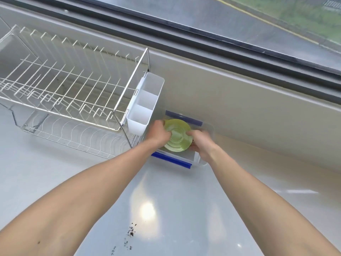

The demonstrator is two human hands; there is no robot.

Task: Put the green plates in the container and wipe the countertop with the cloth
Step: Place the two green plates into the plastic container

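Note:
A green plate (177,134) is upside down over the clear container (209,129), which has blue clips on its near and far sides. My left hand (158,133) grips the plate's left edge, and my right hand (200,143) holds its right edge. Both hands reach into the container's mouth. More green shows just under the plate; I cannot tell if it is a second plate. No cloth is in view.
A white wire dish rack (60,85) stands empty at the left, with a white cutlery holder (145,104) hanging on its right end beside the container. Dark crumbs (130,234) lie on the pale countertop near me. A window sill runs along the back.

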